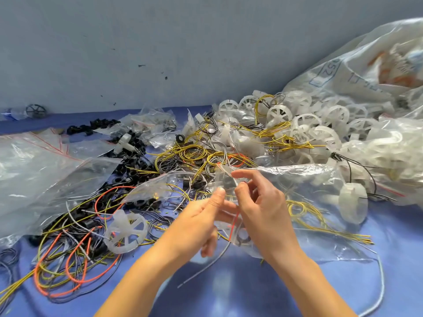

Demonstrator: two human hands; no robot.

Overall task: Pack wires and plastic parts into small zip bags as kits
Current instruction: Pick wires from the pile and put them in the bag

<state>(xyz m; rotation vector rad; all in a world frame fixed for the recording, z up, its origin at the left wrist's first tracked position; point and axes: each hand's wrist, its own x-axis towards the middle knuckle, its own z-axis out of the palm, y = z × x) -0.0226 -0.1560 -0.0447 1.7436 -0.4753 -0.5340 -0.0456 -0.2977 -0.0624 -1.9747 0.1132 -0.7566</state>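
Hands are sharing one small clear zip bag [225, 179] just above the blue worktop [229, 291]. The left hand [199, 223] is pinching its left edge and the right hand [263, 209] its right side. A red wire [234, 224] is showing inside, and a grey wire [214, 260] is trailing below.

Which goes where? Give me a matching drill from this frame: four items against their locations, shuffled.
Items
1. small zip bag
2. white spoked wheel
3. black ring pile
4. big printed sack

Locations
A. upper right of the view
B. pinched between the left hand and the right hand
C. lying just left of the left hand
D. far side, left of centre

Pairs: 1-B, 2-C, 3-D, 4-A
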